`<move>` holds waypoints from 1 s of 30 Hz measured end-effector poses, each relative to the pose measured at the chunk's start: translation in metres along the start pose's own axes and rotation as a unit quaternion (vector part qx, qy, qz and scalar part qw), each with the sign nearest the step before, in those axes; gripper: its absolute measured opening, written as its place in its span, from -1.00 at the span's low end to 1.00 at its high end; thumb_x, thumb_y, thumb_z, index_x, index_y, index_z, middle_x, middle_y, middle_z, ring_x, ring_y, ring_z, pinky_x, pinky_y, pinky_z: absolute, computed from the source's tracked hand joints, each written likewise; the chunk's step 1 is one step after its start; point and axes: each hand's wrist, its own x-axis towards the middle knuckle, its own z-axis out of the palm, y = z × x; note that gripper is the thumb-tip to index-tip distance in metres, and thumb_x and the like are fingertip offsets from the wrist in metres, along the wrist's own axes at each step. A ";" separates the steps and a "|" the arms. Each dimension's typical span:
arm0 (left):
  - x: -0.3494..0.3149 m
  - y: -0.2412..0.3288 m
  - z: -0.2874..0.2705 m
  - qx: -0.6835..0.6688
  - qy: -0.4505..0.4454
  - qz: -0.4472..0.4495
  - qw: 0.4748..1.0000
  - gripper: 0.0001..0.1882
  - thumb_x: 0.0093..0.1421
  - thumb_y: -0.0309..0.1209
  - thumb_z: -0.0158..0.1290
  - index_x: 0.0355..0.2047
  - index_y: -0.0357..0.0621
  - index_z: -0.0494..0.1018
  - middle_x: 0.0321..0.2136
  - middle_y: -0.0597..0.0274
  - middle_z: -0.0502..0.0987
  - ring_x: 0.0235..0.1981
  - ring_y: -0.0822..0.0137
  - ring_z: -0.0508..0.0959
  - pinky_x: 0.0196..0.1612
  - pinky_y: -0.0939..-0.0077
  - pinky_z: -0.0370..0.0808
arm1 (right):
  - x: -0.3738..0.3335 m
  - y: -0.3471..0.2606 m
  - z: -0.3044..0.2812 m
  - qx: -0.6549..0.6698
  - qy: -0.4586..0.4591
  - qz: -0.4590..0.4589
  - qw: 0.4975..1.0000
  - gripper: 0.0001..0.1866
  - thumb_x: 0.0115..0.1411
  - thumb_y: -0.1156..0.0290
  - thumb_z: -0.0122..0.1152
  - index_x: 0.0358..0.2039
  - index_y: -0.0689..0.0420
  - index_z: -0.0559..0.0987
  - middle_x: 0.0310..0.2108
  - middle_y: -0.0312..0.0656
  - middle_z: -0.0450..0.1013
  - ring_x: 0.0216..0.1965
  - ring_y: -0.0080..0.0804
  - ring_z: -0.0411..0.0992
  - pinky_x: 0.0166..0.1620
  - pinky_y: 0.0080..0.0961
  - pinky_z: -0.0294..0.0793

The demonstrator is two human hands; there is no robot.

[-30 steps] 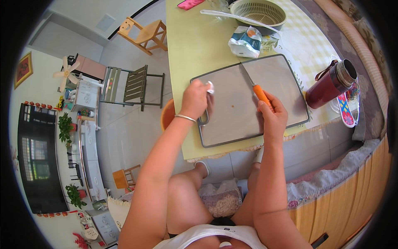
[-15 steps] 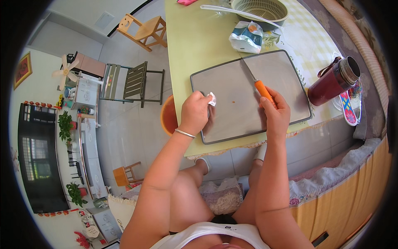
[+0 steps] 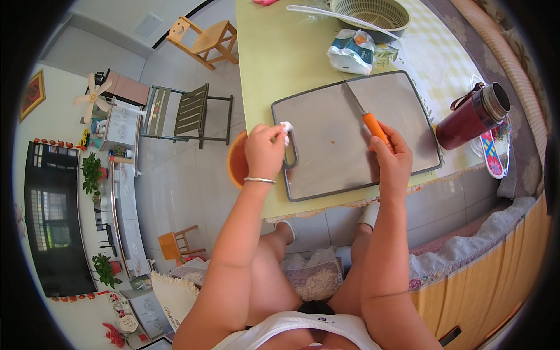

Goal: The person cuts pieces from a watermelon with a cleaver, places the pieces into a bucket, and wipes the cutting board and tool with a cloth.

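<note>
My right hand (image 3: 392,157) is wrapped round the orange handle of a knife (image 3: 371,123), its blade lying over the cutting board (image 3: 326,169) and pointing away from me. In my left hand (image 3: 265,153) a crumpled white tissue (image 3: 286,128) is pinched between thumb and fingers. That hand is by the board's left edge, beside its handle slot. The board is grey with a dark rim and lies flat on the table. One small brown speck (image 3: 332,142) rests on its surface.
A tissue pack (image 3: 352,53) and a basket (image 3: 382,14) with a white long-handled utensil (image 3: 326,13) sit beyond the board. To the right stands an open maroon flask (image 3: 466,121). An orange bucket (image 3: 237,163) is below the table's left edge, near folding chairs (image 3: 192,114).
My left hand has moved left and slightly up with the tissue, uncovering the board's handle slot. My right hand keeps its grip on the knife, nearly still.
</note>
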 end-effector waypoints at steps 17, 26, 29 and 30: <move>-0.012 0.010 -0.010 0.160 -0.068 0.103 0.979 -0.76 -0.12 -0.53 0.26 -0.36 -0.11 0.65 0.09 -0.06 0.42 0.21 -0.11 0.25 0.19 0.12 0.24 | 0.000 0.005 0.002 -0.023 -0.007 -0.010 1.000 -0.64 0.13 0.54 0.21 -0.02 0.27 0.55 -0.32 -0.33 0.49 -0.41 -0.72 0.37 -0.36 -0.77 0.34; -0.028 0.009 -0.012 0.114 -0.100 0.059 0.987 -0.87 -0.07 -0.52 0.23 -0.44 -0.17 0.62 0.14 -0.05 0.40 0.27 -0.09 0.22 0.26 0.15 0.20 | 0.002 0.007 0.002 -0.019 -0.013 -0.018 1.000 -0.65 0.13 0.54 0.21 -0.04 0.25 0.56 -0.38 -0.38 0.46 -0.44 -0.73 0.33 -0.38 -0.76 0.31; -0.026 0.011 -0.019 0.082 -0.035 0.064 0.994 -0.88 -0.05 -0.51 0.22 -0.43 -0.21 0.59 0.05 0.01 0.48 0.18 -0.01 0.35 0.20 0.16 0.29 | 0.001 0.006 0.000 -0.030 -0.011 -0.015 0.999 -0.65 0.12 0.54 0.21 -0.04 0.25 0.56 -0.39 -0.38 0.45 -0.44 -0.73 0.33 -0.38 -0.76 0.31; -0.027 0.014 -0.017 0.034 -0.001 0.054 0.998 -0.88 -0.05 -0.51 0.22 -0.44 -0.20 0.59 -0.06 0.06 0.52 0.08 0.02 0.40 0.14 0.19 0.34 | 0.002 0.005 -0.001 -0.031 -0.008 -0.011 0.999 -0.65 0.12 0.53 0.21 -0.04 0.25 0.56 -0.39 -0.38 0.45 -0.44 -0.73 0.33 -0.38 -0.76 0.31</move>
